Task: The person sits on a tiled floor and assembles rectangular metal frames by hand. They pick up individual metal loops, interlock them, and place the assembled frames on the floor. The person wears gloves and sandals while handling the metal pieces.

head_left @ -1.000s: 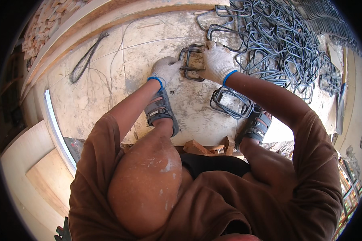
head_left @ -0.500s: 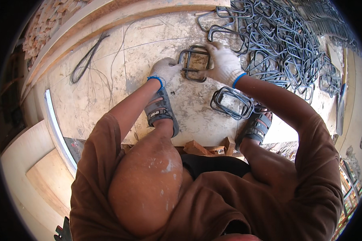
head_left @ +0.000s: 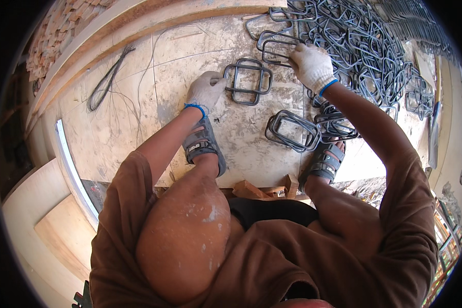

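Observation:
Two bent steel rebar stirrups (head_left: 248, 101) lie crossed over each other on the stained board. My left hand (head_left: 205, 91), in a white knitted glove with a blue cuff, is closed at their left edge, its thumb and fingers curled on the bar. Farther out to the right, my gloved right hand (head_left: 314, 66) has its fingers closed at the right side of another rebar stirrup (head_left: 263, 47), by the edge of a large heap. A small stack of stirrups (head_left: 293, 146) lies nearer, just left of my right sandal.
The big heap of stirrups (head_left: 359, 43) spreads at the far right. A bundle of thin wire (head_left: 108, 79) lies on the board (head_left: 185, 56) at left. A long timber beam (head_left: 138, 32) borders the far side. Wood blocks (head_left: 249, 190) sit between my feet.
My right hand has moved away from the crossed stirrups, up and right to another stirrup by the heap. My left hand stays beside the crossed pair.

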Available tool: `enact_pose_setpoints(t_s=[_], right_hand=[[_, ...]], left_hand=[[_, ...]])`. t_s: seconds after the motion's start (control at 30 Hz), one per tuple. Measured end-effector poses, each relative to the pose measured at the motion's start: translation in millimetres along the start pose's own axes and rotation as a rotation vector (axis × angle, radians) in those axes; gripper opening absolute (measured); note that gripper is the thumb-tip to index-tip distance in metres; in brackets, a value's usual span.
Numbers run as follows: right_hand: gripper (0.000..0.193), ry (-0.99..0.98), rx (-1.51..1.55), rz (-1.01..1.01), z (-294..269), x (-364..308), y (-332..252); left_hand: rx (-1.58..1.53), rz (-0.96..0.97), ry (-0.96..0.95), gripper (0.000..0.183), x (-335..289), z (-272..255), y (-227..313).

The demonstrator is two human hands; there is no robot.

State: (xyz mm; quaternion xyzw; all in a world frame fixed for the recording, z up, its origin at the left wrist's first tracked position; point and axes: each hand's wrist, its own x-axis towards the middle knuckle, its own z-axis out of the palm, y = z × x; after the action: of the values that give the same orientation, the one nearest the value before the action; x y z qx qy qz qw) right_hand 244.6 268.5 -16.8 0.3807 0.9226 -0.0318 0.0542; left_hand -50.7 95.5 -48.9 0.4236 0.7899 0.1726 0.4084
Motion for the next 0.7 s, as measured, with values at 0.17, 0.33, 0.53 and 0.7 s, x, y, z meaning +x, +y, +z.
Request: enact_pose_setpoints(t_s=[0.17,0.33,0.53,0.7], right_hand=[[0.021,0.254,0.384,0.099,-22.0,-5.6,2.5],[0.025,0.344,0.441,0.202,-31.9,-9.8,5.4],[0.034,0.429,0.766,0.394,-13.0,-4.6,36.7],[0.035,0.209,1.378,0.529,-21.9,-7.3,12.4]], left_hand=[[-0.219,0.016,0.134,0.057,-19.7,-4.7,21.1],[-0.288,0.193,0.173,0.053,-5.0,2.7,15.1],[-0.345,0.124,-0.046,0.052,-10.3,2.9,41.5],[-0.572,0.224,0.009,0.052,-2.4,5.7,41.7]])
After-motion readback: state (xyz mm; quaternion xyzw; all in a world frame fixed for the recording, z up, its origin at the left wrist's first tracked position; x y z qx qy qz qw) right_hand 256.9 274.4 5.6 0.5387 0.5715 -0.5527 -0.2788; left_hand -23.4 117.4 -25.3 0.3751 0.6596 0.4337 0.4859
